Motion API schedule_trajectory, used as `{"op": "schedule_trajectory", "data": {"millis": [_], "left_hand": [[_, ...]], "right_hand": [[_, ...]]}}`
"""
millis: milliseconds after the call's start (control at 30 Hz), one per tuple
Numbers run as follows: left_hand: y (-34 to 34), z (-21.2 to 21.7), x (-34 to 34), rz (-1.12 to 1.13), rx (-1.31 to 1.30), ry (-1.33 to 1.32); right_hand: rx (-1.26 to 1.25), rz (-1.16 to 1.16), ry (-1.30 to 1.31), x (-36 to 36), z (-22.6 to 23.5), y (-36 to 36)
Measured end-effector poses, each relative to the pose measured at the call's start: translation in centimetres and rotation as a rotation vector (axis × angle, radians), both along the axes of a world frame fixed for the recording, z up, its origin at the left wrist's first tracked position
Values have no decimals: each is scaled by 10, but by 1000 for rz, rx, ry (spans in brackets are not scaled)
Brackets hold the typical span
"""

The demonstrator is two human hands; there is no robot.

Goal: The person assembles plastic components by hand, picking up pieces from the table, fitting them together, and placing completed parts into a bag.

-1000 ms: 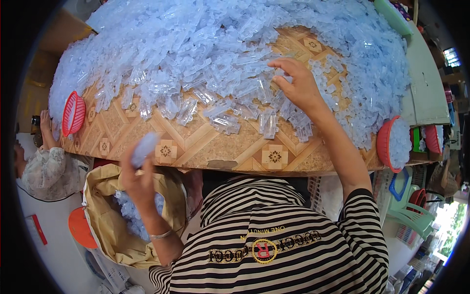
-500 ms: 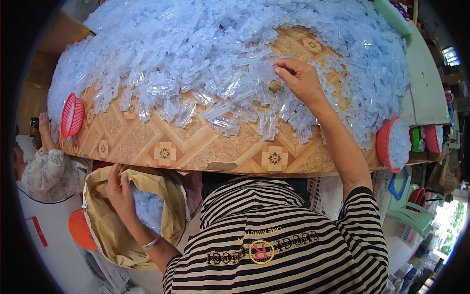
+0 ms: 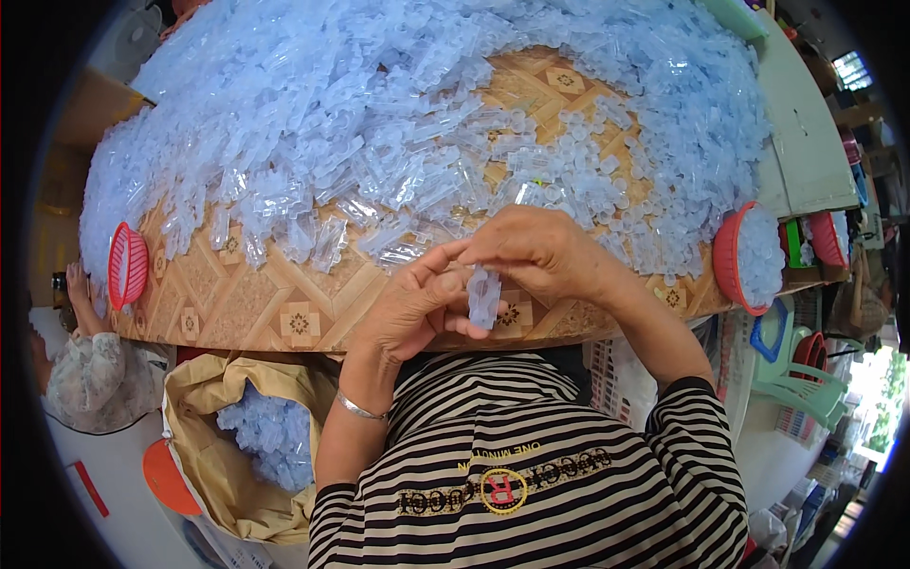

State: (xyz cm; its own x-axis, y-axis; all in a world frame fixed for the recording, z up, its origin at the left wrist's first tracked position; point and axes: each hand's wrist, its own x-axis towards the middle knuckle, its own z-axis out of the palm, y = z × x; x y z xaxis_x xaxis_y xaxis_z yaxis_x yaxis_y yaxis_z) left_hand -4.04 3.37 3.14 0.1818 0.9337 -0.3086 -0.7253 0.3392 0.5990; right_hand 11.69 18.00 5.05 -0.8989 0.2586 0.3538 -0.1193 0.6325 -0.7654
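Centrally, two bare hands meet just above the near edge of a bench [image 3: 251, 296] with a patterned wood-look top. Left hand [image 3: 403, 308]: turned partly palm-up, its fingers closed on a small clear plastic piece [image 3: 483, 299], which stands roughly upright, the lower fingertips showing behind its bottom end. Right hand [image 3: 548, 248]: back uppermost, fingers bent together at the upper end of the same piece; whether they grip it cannot be told, the tips being partly hidden. A silvery bracelet [image 3: 361, 408] encircles the left wrist.

Beyond the hands, a broad heap of bluish clear pieces [image 3: 332, 104] covers most of the bench, thinning to scattered items near the right hand. A red basket [image 3: 128, 267] stands tilted in the view at the far left; a second red basket [image 3: 728, 258], filled with pale pieces, sits at the right edge. Below the bench, left of the striped shirt [image 3: 569, 450], an open tan sack [image 3: 190, 403] contains similar pieces. At far left, a co-worker's arm [image 3: 85, 302] rests by the bench.
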Motion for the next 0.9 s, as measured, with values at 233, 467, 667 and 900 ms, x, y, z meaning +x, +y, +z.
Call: {"op": "schedule_trajectory", "data": {"millis": [233, 467, 667, 900], "left_hand": [[-2, -20, 5, 34, 89, -131], [-1, -19, 4, 148, 22, -187], [2, -21, 0, 218, 40, -292], [-3, -28, 0, 251, 32, -209]], "right_hand": [[-227, -39, -89, -2, -10, 23], [234, -577, -239, -9, -44, 129], [597, -426, -216, -15, -66, 157], [553, -514, -489, -6, -53, 148]]}}
